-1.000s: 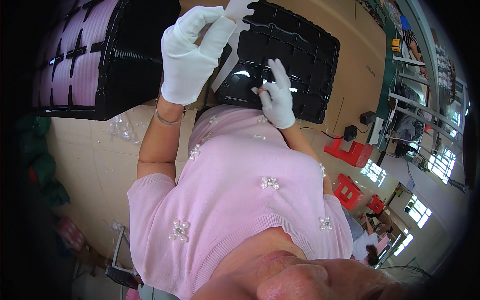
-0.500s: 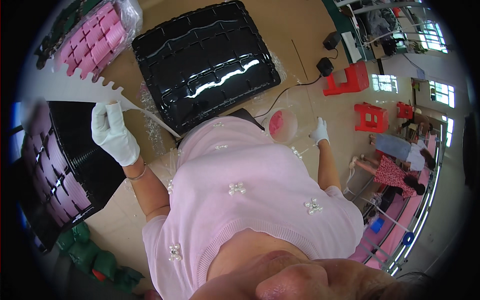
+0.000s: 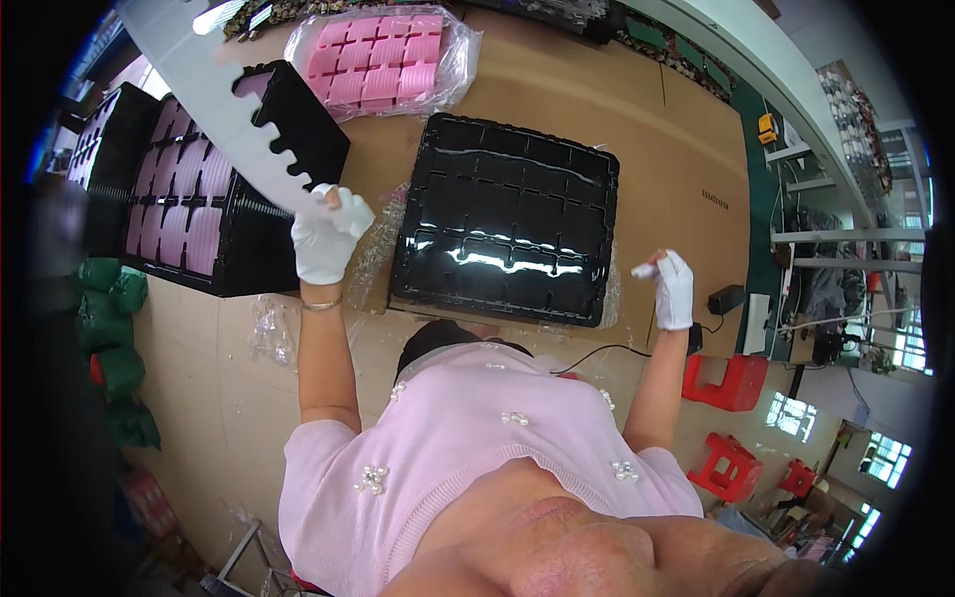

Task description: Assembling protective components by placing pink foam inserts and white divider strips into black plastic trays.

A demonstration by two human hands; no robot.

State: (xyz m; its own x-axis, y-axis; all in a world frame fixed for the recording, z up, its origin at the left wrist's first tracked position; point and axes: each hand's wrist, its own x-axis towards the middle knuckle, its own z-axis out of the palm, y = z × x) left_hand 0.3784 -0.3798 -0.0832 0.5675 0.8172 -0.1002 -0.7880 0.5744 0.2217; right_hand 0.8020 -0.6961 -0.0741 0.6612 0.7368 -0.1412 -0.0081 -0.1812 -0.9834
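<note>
My left hand, in a white glove with bare fingertips, is closed on the lower end of a long translucent white strip with a notched edge. The strip slants up to the far left, in front of a stack of black trays holding pink pieces. A shiny black compartment tray lies on the brown cardboard-covered table before me. To the right of this tray, my gloved right hand is raised over the cardboard. Its fingers are loosely bent and slightly apart, with nothing visible in them.
Beyond the black tray lies a clear-wrapped pack of pink pieces. Green bags sit on the floor at left. Red stools stand at right, near a black power adapter and its cable. A metal frame rises at far right.
The view has swung, showing more of the table. My right hand has come up from low beside a bucket to the tray's right side. My left hand still holds the strip.
</note>
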